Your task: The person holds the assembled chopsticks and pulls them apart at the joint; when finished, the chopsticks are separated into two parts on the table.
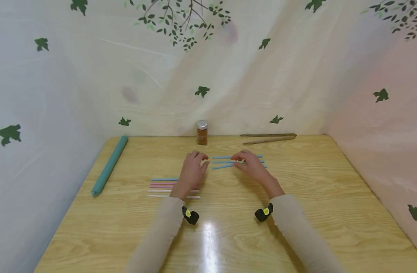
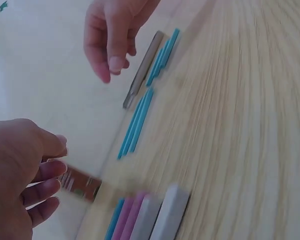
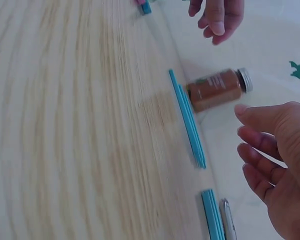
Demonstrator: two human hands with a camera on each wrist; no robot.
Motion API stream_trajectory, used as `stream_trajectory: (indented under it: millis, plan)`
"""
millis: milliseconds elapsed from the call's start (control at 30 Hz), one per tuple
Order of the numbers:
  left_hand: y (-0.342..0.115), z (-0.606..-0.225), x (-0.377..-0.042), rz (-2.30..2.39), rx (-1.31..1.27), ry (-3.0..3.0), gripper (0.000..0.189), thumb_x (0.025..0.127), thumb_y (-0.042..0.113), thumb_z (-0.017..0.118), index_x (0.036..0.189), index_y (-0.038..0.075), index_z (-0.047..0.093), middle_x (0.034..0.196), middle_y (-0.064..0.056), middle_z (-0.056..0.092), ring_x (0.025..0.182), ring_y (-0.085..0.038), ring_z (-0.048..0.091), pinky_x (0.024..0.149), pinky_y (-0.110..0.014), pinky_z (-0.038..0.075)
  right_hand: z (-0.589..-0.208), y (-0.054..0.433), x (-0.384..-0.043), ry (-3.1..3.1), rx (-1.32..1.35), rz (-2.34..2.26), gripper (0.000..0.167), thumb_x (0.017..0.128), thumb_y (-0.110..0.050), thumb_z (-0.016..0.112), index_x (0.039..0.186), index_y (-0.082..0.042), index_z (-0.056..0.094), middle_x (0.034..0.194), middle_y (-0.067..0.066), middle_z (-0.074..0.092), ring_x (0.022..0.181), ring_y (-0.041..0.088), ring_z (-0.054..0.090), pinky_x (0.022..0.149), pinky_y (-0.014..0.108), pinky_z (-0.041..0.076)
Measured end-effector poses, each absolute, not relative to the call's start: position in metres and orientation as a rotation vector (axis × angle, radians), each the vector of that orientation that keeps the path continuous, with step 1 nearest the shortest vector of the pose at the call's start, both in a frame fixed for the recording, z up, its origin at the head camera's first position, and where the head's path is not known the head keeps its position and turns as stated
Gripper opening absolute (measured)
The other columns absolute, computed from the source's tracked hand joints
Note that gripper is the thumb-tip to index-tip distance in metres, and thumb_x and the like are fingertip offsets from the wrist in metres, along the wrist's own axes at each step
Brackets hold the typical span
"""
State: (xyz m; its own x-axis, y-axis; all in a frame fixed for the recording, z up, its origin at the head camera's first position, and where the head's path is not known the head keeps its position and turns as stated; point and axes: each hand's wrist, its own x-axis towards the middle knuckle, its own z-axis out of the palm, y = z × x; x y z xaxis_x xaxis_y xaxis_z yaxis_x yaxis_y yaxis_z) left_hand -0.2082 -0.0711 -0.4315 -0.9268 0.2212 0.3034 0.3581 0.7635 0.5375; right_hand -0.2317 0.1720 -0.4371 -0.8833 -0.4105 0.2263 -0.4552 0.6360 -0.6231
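Thin blue sticks [image 1: 222,157] lie side by side on the table; both wrist views show them as two groups placed end to end. Over their middle, in the head view, hovers my right hand [image 1: 251,165], its fingers loosely bent and nothing between them and the thumb [image 3: 262,116]. My left hand [image 1: 193,170] is raised just left of the blue sticks, thumb and fingers apart, holding nothing. Beneath the left wrist lies a row of blue, pink [image 1: 157,187] and white sticks [image 1: 157,196], partly hidden by the hand and forearm.
A small jar [image 1: 202,134] with a silver lid and brown contents stands at the back edge. Long tongs [image 1: 270,138] lie back right. At the left lies a green roll [image 1: 110,166]. Leaf-printed cloth [image 1: 229,76] hangs behind and beside the table [image 1: 331,212].
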Motion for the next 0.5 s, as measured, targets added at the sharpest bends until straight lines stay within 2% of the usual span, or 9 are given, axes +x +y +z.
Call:
stream_trajectory:
  millis: [200,500]
  plan:
    - [-0.11,-0.43,-0.203,-0.925,-0.359,-2.718,0.012,0.094,0.016,0.061,0.1,0.008,0.066,0.1,-0.008,0.06,0.095,-0.026,0.051,0.084,-0.039,0.044,-0.439,0.152,-0.231,-2.829,0.716,1.058,0.017,0.091,-0.011,0.065,0.106,-0.005,0.069,0.104,0.009,0.062,0.096,0.026,0.058,0.084,0.043,0.048]
    - [-0.161,-0.43,-0.191,-0.948,-0.264,-2.698,0.013,0.094,0.013,0.06,0.101,0.004,0.067,0.101,-0.012,0.059,0.097,-0.032,0.052,0.083,-0.044,0.044,-0.449,0.14,-0.23,-2.888,0.705,0.737,0.012,0.089,-0.013,0.068,0.099,-0.011,0.073,0.097,0.005,0.065,0.093,0.025,0.059,0.083,0.04,0.05]
